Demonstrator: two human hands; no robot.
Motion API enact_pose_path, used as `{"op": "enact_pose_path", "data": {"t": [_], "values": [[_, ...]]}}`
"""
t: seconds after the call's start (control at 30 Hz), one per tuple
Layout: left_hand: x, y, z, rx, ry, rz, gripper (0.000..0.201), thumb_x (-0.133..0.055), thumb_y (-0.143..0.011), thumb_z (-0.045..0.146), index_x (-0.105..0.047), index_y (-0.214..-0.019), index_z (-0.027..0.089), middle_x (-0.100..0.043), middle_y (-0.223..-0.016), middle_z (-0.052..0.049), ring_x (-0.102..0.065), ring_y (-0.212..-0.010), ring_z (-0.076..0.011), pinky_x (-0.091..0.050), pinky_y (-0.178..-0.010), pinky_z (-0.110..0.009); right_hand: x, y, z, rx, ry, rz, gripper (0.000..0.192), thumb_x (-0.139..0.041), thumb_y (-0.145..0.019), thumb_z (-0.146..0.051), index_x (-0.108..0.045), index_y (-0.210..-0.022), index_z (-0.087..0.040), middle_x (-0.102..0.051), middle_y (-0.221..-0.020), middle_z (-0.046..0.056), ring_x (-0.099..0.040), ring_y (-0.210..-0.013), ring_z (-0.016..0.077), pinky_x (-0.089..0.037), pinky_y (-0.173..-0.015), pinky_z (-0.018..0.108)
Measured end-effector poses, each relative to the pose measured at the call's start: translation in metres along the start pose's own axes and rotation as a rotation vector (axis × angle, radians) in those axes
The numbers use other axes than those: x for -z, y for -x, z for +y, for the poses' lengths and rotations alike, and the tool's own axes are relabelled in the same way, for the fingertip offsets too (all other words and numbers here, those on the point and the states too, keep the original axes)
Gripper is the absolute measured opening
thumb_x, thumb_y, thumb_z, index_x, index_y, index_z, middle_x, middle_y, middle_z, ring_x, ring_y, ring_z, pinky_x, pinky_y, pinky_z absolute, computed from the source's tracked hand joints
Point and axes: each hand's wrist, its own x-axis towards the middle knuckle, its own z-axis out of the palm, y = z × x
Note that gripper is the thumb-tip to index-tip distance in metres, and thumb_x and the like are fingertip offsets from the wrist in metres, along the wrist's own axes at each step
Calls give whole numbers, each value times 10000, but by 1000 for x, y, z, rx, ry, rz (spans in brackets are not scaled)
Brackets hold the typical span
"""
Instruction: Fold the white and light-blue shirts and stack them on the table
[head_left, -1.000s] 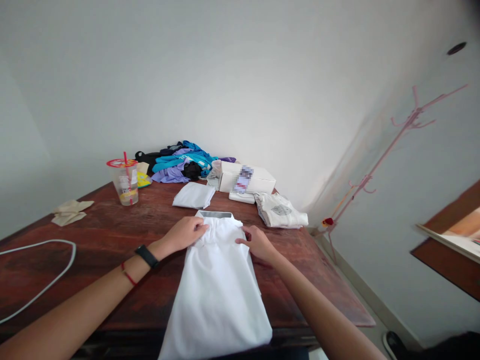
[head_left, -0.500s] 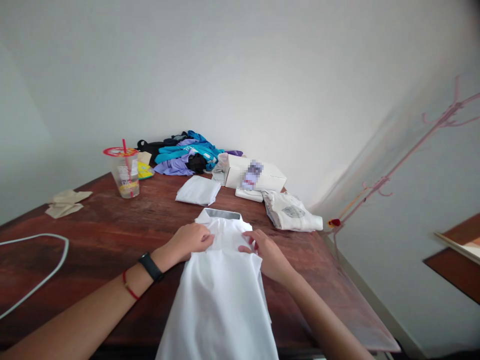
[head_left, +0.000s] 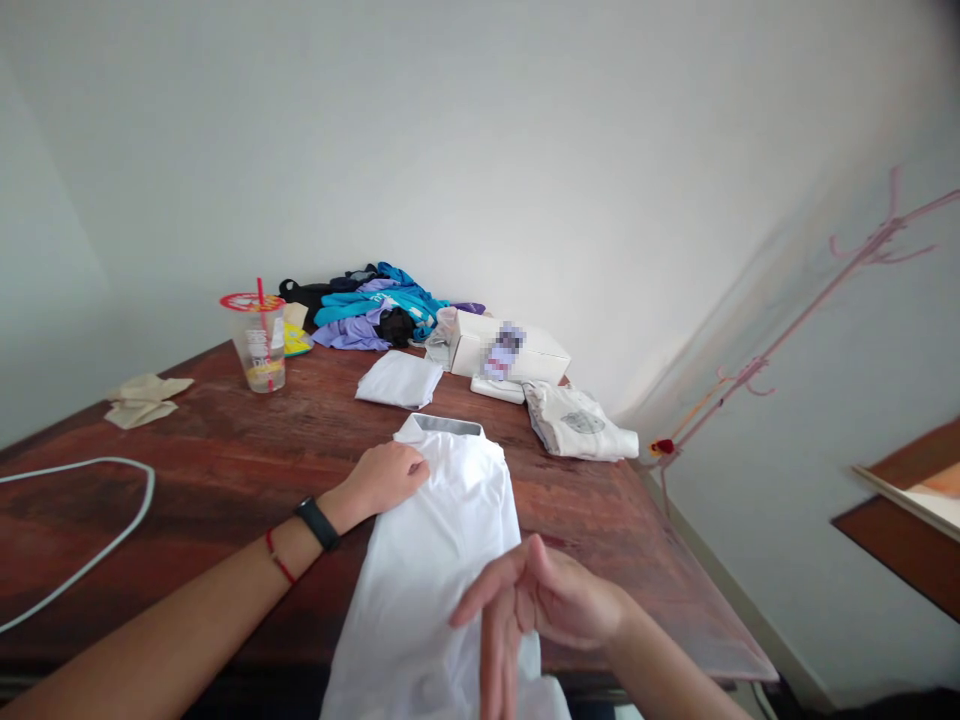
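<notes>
A white collared shirt [head_left: 431,545], folded into a long narrow strip, lies on the wooden table with its collar away from me. Its lower end hangs over the near edge. My left hand [head_left: 390,475] is closed on the cloth at the left side, just below the collar; the fingertips are partly hidden. Over the lower right part of the shirt is my right hand [head_left: 551,600], fingers stretched out and pointing down, thumb up. Whether those fingers touch the cloth, I cannot tell.
Beyond the collar lies a folded white cloth [head_left: 399,380]. A white box [head_left: 544,352], a folded printed garment [head_left: 581,420] and a clothes pile [head_left: 367,310] sit farther back. At left are a plastic cup [head_left: 261,350], napkins [head_left: 146,398] and a white cable [head_left: 146,500].
My right hand has let go of the shirt near the collar and moved down toward me, opening. The raised fold across the shirt has flattened. My left hand stays by the collar.
</notes>
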Motion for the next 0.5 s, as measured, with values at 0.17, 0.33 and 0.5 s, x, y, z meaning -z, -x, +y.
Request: {"op": "enact_pose_path", "data": {"t": [0.17,0.33,0.5], "values": [[4,-1,0,6,46,-5,391,-461,-963,349,-591,-622,208,-736,-796,-89,-701,-799,-271,-376,-646,-303,35,-27,20,215,533,707,398,-613,-924,-513,-714,-1138,-192,-728,-1127,116,-676,-1046,257,-531,-875,386],[5,0,-3,-27,128,38,404,-468,-976,351,-553,-608,208,-699,-719,-64,-671,-746,-247,-342,-634,-298,75,-57,53,197,650,914,490,-694,-830,-326,-608,-1296,-200,-592,-1346,140,-622,-1156,250,-540,-895,387],[2,-3,-9,-78,212,90,404,-467,-990,376,-528,-628,207,-670,-715,-41,-628,-716,-214,-322,-630,-294,88,-71,54,132,644,1017,512,-737,-793,-349,-632,-1262,-173,-619,-1284,146,-625,-1142,274,-532,-904,398]]}}
